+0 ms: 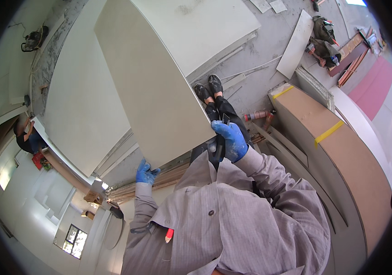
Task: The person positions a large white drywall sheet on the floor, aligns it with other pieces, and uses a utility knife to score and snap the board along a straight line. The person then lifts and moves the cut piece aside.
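A long beige board (150, 87) lies at a slant in front of me, over larger white boards (81, 101). My left hand (147, 173), in a blue glove, grips its near left corner, fingers curled at the edge. My right hand (230, 140), also blue-gloved, holds the near right corner with the thumb at the edge; dark items just below it are hard to make out. A red pencil (169, 235) is clipped at the front of my grey shirt, and my feet in dark shoes stand beside the board's right edge.
A brown panel with yellow tape (351, 169) and long strips lie to my right, near caulk tubes (255, 115). Tool bags (324, 32) and a loose white board (294, 43) are farther right. A person (25, 133) works at the far left. Another white stack (209, 27) lies ahead.
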Available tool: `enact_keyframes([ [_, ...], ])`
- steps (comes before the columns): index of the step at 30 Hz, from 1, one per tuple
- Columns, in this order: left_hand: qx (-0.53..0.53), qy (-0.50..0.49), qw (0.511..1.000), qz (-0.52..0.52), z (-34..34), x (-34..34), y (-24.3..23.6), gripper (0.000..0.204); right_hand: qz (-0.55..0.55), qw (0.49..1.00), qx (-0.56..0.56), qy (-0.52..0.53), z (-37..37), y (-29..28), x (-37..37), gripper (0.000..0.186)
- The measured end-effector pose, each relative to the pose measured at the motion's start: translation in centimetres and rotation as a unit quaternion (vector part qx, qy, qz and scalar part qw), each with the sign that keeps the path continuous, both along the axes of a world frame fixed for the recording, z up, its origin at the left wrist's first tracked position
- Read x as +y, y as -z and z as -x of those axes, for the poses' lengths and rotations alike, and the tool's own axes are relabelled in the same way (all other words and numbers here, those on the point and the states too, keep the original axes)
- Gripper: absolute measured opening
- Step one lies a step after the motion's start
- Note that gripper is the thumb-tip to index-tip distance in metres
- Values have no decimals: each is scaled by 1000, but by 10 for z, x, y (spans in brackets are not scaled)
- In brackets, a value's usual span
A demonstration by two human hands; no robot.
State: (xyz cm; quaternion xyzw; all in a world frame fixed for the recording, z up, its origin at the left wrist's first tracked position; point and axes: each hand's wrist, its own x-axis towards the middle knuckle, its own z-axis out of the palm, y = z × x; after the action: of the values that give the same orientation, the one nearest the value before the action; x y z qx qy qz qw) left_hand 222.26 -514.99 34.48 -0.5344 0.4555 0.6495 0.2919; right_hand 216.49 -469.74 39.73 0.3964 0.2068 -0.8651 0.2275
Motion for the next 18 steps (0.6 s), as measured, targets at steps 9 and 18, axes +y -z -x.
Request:
enact_keyframes([
  [9,-7,14,1000,-14,-7,-18,8,62,53,995,57,-55,6,-22,-15,30],
  [18,12,-33,993,-113,-16,-16,26,62,56,983,139,-109,24,-44,-19,33],
])
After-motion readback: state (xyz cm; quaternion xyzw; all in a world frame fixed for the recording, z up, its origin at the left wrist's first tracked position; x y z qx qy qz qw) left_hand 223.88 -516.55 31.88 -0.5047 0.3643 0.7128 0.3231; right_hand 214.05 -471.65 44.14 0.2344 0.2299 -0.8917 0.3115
